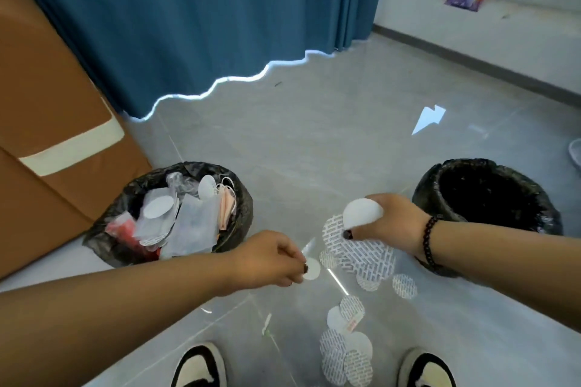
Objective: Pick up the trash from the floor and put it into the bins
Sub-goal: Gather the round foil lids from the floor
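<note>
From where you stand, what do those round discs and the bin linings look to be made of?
The discs look like thin paper or foil-backed seals: flat, matte white, some with fine grey print. The bin linings look like thin black plastic film, glossy and crinkled over the rims.

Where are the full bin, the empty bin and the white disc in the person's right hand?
full bin [103, 229], head view, left rim.
empty bin [423, 188], head view, left rim.
white disc [360, 210], head view, its middle.
</note>
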Available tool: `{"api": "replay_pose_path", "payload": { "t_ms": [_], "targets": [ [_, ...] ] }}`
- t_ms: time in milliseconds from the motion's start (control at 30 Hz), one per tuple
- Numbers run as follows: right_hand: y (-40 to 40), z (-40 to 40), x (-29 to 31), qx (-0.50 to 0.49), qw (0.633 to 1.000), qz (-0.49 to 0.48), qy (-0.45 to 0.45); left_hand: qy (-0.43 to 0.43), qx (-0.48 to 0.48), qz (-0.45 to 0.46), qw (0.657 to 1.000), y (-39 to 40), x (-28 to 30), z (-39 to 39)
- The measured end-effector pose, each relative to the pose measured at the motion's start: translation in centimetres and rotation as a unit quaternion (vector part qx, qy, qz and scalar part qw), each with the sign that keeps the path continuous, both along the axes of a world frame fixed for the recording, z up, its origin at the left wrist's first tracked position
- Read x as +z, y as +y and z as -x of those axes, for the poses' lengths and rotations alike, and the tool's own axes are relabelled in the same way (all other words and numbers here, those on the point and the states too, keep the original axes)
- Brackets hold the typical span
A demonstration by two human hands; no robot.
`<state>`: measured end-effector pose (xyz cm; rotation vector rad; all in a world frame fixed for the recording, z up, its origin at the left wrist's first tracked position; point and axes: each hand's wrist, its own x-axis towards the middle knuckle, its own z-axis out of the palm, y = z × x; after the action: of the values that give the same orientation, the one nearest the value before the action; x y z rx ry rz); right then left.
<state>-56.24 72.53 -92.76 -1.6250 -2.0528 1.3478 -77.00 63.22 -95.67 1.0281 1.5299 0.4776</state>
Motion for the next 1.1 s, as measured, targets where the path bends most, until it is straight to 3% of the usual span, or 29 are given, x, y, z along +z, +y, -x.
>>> {"api": "replay_pose_path", "payload": {
  "t_ms": [100,200,300,400,600,733,833,933,1000,1100],
  "targets": [
    [-1.8,-0.4,3.2,-0.074,0.984,0.057,0.153,-0.092,0.022,-0.003,0.996,-1.5,3.4,-0.4],
    [-3.5,0.0,4.0,-0.116,0.936,0.12,0.309,-0.165,-0.013,0.004,0.986,-1.8,5.2,-1.5],
    [-4.2,1.4,3.5,-0.177,0.904,0.118,0.371,-0.185,-0.008,-0.022,0.982,-0.6,5.7,-2.8],
    [-3.9,2.8,2.7,-0.228,0.898,0.096,0.362,-0.157,0.016,-0.056,0.986,0.1,5.4,-2.4],
    [-3.8,4.2,0.2,-0.263,0.905,0.056,0.329,-0.118,0.021,-0.043,0.992,-0.1,3.5,1.1],
    [-3.2,5.5,-1.6,-0.272,0.912,0.047,0.305,-0.033,0.076,-0.091,0.992,0.5,3.1,3.7],
    [-2.4,6.9,-1.8,-0.235,0.926,0.037,0.292,0.07,0.151,-0.196,0.966,1.3,4.3,8.3],
    [-1.4,7.8,-1.8,-0.2,0.94,0.021,0.274,0.196,0.259,-0.264,0.908,1.5,5.0,14.3],
    [-0.9,8.5,-2.2,-0.18,0.947,0.021,0.266,0.249,0.301,-0.246,0.887,1.2,3.8,17.9],
    [-0.4,9.4,-3.1,-0.162,0.954,0.03,0.249,0.291,0.297,-0.163,0.895,1.4,0.7,20.9]
  ]
}}
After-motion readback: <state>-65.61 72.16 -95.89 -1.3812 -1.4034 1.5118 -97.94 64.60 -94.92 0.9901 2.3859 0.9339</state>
